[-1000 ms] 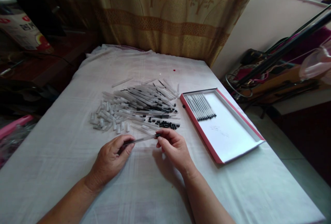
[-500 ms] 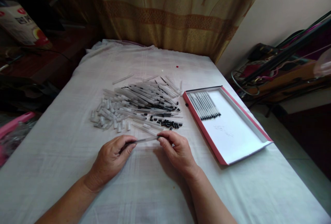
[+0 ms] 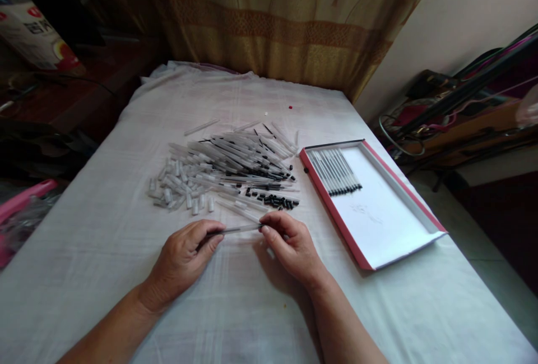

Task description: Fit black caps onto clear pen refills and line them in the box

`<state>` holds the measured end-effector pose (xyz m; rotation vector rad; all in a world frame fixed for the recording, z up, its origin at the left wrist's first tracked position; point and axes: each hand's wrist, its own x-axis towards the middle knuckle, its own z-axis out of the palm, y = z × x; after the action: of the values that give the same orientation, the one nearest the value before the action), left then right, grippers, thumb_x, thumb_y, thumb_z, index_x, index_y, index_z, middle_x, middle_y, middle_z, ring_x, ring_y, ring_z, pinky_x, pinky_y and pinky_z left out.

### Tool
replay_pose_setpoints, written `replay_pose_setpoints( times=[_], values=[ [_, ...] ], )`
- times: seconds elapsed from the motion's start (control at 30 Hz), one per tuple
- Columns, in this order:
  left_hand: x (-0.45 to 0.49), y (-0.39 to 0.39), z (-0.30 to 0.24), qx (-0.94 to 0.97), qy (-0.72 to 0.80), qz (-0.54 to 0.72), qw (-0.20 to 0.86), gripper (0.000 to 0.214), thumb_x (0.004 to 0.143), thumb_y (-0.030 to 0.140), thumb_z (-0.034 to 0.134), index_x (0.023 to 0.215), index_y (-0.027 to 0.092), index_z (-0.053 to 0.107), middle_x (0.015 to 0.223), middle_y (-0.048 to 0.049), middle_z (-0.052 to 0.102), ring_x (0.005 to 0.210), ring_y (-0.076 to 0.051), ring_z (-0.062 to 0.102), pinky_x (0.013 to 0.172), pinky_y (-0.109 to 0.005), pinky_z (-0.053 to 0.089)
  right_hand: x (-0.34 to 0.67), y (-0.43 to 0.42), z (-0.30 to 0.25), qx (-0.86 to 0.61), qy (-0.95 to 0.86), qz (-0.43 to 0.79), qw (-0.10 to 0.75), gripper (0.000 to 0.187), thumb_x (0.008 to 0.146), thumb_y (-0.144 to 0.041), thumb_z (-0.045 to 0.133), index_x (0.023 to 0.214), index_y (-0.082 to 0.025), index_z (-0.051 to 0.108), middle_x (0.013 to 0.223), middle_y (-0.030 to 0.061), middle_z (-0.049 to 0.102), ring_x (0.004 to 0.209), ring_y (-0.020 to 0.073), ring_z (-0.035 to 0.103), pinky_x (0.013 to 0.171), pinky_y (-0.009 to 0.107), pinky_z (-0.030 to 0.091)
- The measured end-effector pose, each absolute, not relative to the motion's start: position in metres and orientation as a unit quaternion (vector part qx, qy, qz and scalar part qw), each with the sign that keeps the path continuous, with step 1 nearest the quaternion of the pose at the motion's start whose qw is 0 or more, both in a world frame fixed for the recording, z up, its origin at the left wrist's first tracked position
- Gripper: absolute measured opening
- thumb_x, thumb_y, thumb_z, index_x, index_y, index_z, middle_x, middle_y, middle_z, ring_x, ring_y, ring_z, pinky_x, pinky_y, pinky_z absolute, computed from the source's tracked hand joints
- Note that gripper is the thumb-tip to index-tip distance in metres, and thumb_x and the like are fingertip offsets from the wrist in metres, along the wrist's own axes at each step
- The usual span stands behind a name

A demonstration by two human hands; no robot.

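Note:
Both hands hold one clear pen barrel (image 3: 235,230) level above the white cloth. My left hand (image 3: 185,254) pinches its left end; my right hand (image 3: 290,243) pinches the right end, where a dark tip shows. Just beyond lies a heap of clear pen barrels and refills (image 3: 235,159), with clear caps (image 3: 179,187) on its left side and small black end pieces (image 3: 275,201) near my right hand. To the right a shallow red-edged box lid (image 3: 384,218) holds a row of finished pens (image 3: 336,170) at its far end.
The table (image 3: 105,252) is covered by a white cloth. A golden curtain (image 3: 273,22) hangs behind it. Cables and dark rods (image 3: 458,100) crowd the right side. A pink object (image 3: 21,198) and a printed carton (image 3: 36,33) stand at the left.
The hands keep the same barrel between them, with the right fingers shifting slightly at its end. The view has drifted a little; nothing on the table has moved.

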<state>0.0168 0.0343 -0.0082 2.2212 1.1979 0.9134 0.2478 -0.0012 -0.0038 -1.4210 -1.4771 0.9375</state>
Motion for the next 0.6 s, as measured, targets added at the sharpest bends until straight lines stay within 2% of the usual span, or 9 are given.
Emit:
replay_pose_setpoints(
  times=[0.07,0.17,0.33,0.5,0.6],
  values=[
    [0.0167,0.0344,-0.0077,0.807,0.433,0.332,0.225,0.018,0.09,0.033,0.056,0.095,0.021,0.069,0.085,-0.0027,0.075,0.077,-0.017,0.071,0.074,-0.024,0.056,0.2477,-0.0001,-0.004,-0.574,-0.6,0.361,0.425,0.013,0.087,-0.028,0.057,0.085,-0.021,0.068,0.073,0.0011,0.067,0.064,0.0142,0.059,0.061,0.024,0.045],
    [0.0166,0.0344,-0.0076,0.811,0.427,0.331,0.224,0.018,0.09,0.033,0.056,0.095,0.021,0.069,0.085,-0.0025,0.075,0.077,-0.016,0.071,0.073,-0.023,0.056,0.2478,0.0012,-0.0054,-0.585,-0.606,0.35,0.41,0.021,0.089,-0.032,0.056,0.075,-0.021,0.066,0.066,0.0007,0.064,0.063,0.0146,0.058,0.059,0.024,0.044],
    [0.0165,0.0338,-0.0093,0.807,0.437,0.327,0.227,0.019,0.091,0.035,0.055,0.095,0.021,0.068,0.086,-0.0027,0.075,0.077,-0.017,0.071,0.073,-0.024,0.056,0.2491,-0.0005,-0.0069,-0.568,-0.579,0.395,0.431,0.016,0.088,-0.028,0.057,0.097,-0.021,0.068,0.078,0.0017,0.068,0.066,0.0143,0.06,0.061,0.024,0.047],
    [0.0164,0.0339,-0.0103,0.805,0.438,0.326,0.23,0.02,0.091,0.035,0.055,0.096,0.021,0.068,0.087,-0.0031,0.075,0.078,-0.017,0.071,0.074,-0.025,0.057,0.25,-0.0001,-0.0058,-0.567,-0.593,0.377,0.43,0.013,0.088,-0.027,0.058,0.085,-0.02,0.068,0.074,0.0016,0.067,0.066,0.0144,0.059,0.061,0.025,0.047],
    [0.0165,0.0339,-0.0102,0.805,0.443,0.322,0.231,0.021,0.091,0.036,0.054,0.095,0.021,0.068,0.087,-0.0037,0.075,0.079,-0.018,0.071,0.075,-0.026,0.057,0.251,-0.0001,-0.0074,-0.568,-0.593,0.384,0.423,0.014,0.088,-0.03,0.058,0.089,-0.02,0.068,0.073,0.0014,0.067,0.064,0.0141,0.059,0.059,0.025,0.047]
  ],
)
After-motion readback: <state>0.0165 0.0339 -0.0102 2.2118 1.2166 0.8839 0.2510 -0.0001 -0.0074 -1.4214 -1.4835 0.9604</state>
